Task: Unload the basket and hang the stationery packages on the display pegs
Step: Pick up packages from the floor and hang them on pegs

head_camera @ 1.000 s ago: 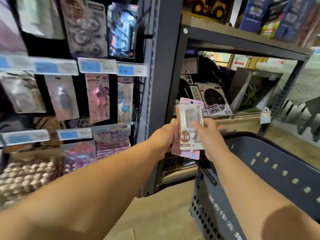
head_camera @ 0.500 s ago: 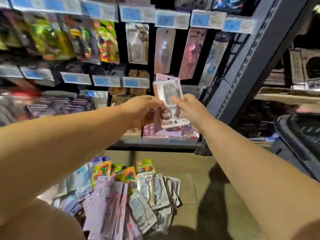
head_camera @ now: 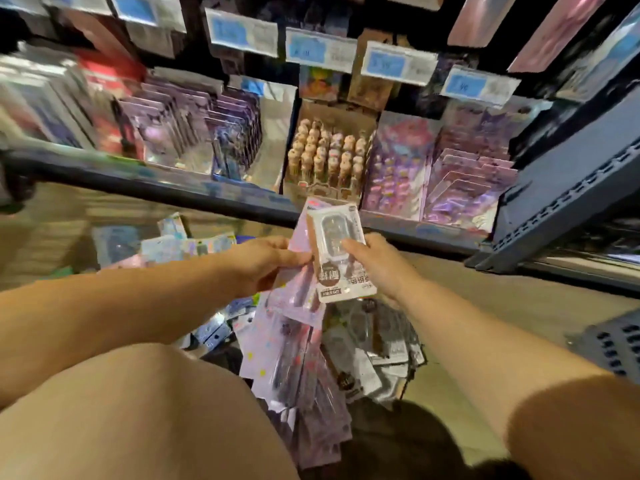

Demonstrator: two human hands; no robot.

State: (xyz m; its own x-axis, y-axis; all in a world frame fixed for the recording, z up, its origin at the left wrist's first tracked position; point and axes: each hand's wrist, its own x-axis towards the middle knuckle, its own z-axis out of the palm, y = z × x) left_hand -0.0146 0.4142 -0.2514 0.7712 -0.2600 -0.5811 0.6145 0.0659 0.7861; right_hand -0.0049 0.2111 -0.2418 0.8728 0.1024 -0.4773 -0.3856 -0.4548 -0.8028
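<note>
Loose heap of stationery packages (head_camera: 311, 362) on the tan floor (head_camera: 519, 306) below a dark metal shelf (head_camera: 166, 187).
Above the heap, the left hand (head_camera: 263, 263) pinches a pink flat packet (head_camera: 298, 292) in its fingers; the right hand (head_camera: 379, 266) grips a white blister-fronted packet (head_camera: 341, 261) overlapping it; a grey perforated basket (head_camera: 616, 344) sits at right.

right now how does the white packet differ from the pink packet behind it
The white packet is shorter and has a brown label; the pink packet is longer and hangs lower. The right hand pinches the white packet, the left hand the pink packet. Both are flat and held upright.
</note>
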